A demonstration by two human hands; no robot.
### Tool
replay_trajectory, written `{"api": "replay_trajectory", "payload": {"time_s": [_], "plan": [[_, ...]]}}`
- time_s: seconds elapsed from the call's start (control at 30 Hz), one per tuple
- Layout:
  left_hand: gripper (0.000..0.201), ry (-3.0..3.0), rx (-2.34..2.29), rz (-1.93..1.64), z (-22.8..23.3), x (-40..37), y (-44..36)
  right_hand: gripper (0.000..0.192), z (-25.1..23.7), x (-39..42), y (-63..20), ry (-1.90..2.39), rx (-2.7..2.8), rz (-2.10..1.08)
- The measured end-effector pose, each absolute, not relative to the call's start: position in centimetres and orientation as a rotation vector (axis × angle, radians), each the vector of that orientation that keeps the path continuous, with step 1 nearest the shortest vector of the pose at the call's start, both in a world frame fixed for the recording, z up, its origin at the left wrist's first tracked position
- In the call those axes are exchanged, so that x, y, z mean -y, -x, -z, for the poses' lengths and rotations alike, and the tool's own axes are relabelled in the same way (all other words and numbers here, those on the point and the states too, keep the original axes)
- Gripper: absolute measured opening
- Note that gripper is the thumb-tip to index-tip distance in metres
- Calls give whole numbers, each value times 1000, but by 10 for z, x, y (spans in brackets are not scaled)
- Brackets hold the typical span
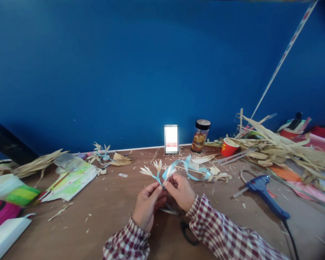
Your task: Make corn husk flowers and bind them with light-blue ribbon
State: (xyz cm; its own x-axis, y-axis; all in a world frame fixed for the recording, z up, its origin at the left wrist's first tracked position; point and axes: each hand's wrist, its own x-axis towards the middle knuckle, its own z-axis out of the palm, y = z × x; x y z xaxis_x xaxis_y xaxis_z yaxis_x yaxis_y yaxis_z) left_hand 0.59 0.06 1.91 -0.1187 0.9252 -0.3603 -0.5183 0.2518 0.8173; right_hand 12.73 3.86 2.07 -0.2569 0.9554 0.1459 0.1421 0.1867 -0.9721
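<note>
Red-and-white checked sleeves (213, 227), a light blue ribbon (195, 169), a blue glue gun (265, 191), a red cup (229, 147), a brown desk (111, 213).

Bare table (111, 213) left of the hands, scissors (188, 231) beneath them, glue gun (265, 193) right, husk pile (281, 151) beyond

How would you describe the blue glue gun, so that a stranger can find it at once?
Start at the brown table before the blue wall, then look right of the person's hands. The glue gun lies flat beside the heap of dry husks. Only it is solid dark blue plastic with a black cord.
</note>
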Motion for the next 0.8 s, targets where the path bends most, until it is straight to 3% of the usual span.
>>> {"api": "replay_trajectory", "payload": {"time_s": [0.8], "plan": [[26,-498,-1045,-1323,-22,0,-7,12,-28,-37,-128,1052,1572,-1176]]}}
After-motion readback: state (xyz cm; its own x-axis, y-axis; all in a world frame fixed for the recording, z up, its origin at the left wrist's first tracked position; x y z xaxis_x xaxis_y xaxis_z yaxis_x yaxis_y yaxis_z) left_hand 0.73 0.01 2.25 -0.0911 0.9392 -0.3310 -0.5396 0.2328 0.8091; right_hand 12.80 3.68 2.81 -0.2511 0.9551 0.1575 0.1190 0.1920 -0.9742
